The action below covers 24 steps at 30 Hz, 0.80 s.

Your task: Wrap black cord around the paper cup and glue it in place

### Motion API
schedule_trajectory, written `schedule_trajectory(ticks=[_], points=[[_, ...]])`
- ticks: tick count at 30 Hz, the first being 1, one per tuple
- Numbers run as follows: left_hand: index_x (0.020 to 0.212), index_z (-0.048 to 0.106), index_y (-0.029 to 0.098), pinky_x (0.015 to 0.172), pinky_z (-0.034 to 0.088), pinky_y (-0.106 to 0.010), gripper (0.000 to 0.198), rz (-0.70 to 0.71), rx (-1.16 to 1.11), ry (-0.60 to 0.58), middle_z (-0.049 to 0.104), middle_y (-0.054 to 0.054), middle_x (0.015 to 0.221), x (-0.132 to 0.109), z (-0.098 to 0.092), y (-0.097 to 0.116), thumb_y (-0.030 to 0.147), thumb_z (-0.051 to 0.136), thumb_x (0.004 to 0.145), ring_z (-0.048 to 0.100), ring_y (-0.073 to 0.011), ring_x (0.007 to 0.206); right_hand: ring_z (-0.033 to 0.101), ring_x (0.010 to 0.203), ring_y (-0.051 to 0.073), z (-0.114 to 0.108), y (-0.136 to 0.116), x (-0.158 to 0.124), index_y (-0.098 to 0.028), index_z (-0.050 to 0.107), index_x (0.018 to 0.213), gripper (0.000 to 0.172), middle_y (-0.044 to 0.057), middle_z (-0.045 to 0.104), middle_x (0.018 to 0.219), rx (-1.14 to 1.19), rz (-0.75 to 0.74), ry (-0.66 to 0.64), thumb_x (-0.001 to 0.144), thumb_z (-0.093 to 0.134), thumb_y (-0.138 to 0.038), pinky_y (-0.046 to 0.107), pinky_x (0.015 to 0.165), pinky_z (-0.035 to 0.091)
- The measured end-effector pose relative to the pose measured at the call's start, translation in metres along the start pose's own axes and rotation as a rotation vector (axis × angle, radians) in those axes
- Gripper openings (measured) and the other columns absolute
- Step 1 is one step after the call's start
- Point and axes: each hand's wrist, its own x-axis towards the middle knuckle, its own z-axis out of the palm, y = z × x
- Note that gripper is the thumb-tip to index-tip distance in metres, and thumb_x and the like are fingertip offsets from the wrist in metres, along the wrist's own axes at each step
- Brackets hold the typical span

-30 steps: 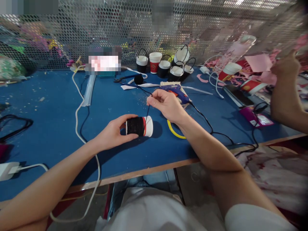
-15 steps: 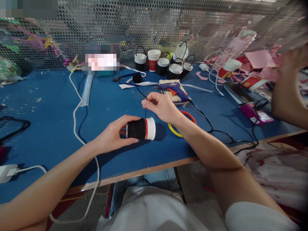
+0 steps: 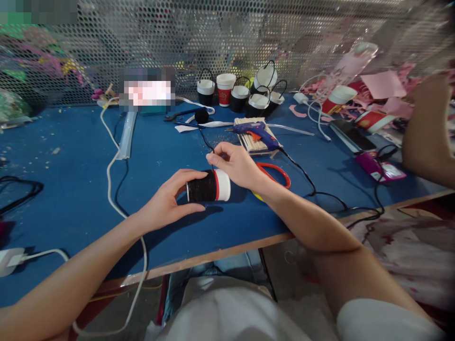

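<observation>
My left hand (image 3: 174,196) is closed round a paper cup (image 3: 223,184) that lies on its side, rim to the right. Black cord covers most of the cup's wall; a thin red band and the white rim end stay bare. Between thumb and fingers, my right hand (image 3: 234,161) pinches the black cord (image 3: 205,138) just above the cup. From there the cord runs back to a small black ball of cord (image 3: 201,116) on the table.
A blue glue gun (image 3: 254,130) rests on a stack of pale sticks beyond my right hand. Behind stand several black-wrapped cups (image 3: 239,98) with handles and a red cup (image 3: 225,90). Red-and-yellow-handled scissors (image 3: 280,173) lie under my right forearm. Another person's arm (image 3: 424,132) is at the right.
My right hand has moved slightly down and left with the cord, closer to the cup. The cup has turned a little in my left hand.
</observation>
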Motion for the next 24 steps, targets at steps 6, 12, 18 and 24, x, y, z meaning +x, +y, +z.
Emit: schedule_trajectory(ticks=[6,12,18,24], points=[[0.117,0.05,0.024,0.096,0.043,-0.04,0.038,-0.033,-0.003,0.043,0.05,-0.009,0.119,0.0001,0.0004,0.0005,0.029,0.06,0.081,0.048,-0.0224,0.115,0.042,0.057,0.009,0.004,-0.0026,-0.002,-0.018,0.049,0.067,0.029,-0.003,0.05,0.062,-0.021,-0.003,0.027,0.081,0.052,-0.043,0.025,0.058,0.034],[0.128,0.037,0.024,0.091,0.049,-0.037,0.059,-0.144,-0.085,0.039,0.047,-0.009,0.127,-0.0008,0.0025,0.0022,0.029,0.066,0.076,0.052,-0.0214,0.111,0.043,0.058,0.009,0.0008,-0.0066,-0.002,-0.018,0.049,0.067,0.027,-0.003,0.05,0.063,0.003,-0.005,-0.007,0.08,0.054,-0.041,0.025,0.059,0.035],[0.125,0.042,0.024,0.093,0.047,-0.038,0.055,-0.086,-0.031,0.008,0.045,-0.009,0.128,-0.0002,0.0006,0.0025,0.028,0.065,0.076,0.046,-0.0232,0.118,0.044,0.06,0.01,0.0002,-0.0041,-0.0007,-0.018,0.051,0.068,0.028,-0.002,0.051,0.064,0.013,0.018,-0.02,0.079,0.054,-0.043,0.026,0.059,0.035],[0.124,0.044,0.025,0.099,0.041,-0.042,0.052,-0.053,-0.024,0.03,0.047,-0.009,0.124,-0.0009,0.0019,-0.0028,0.026,0.065,0.076,0.047,-0.0231,0.117,0.043,0.059,0.01,0.0015,-0.0045,-0.0017,-0.018,0.05,0.067,0.028,-0.002,0.051,0.063,-0.019,0.015,-0.018,0.08,0.054,-0.043,0.026,0.059,0.034]])
